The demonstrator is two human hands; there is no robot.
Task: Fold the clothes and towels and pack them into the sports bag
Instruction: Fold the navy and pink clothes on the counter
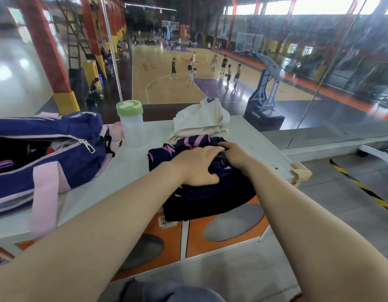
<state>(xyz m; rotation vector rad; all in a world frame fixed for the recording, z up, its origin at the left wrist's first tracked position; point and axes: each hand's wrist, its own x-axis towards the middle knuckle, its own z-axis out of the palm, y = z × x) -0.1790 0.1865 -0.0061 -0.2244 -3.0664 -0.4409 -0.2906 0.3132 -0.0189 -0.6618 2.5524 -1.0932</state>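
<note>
Here, a dark navy garment [201, 192] with pink stripes is bunched on the white surface [132, 171], and both hands are laid on it. The left hand [196, 165] is spread flat over the top of the pile, with its fingers nearly straight and its thumb pressed into the cloth. The right hand [233, 154] is set just beside the left hand, touching it at the fingertips; its fingers are curled down into a fold of the garment, so that the cloth is gripped. The near edge of the garment is draped over the front rim of the surface.

Directly behind the garment, and touching it, a cream-coloured piece of clothing [202, 119] is heaped in loose folds. To the left of the garment, a clear plastic cup [132, 126] with a green lid is stood upright. Farther left of the garment, well apart from it, the navy and pink sports bag [58, 153] is laid on the surface with its zip undone and its mouth gaping; some items are seen inside, though they cannot be told apart. A pink strap [45, 192] is hung down the bag's front.
</note>
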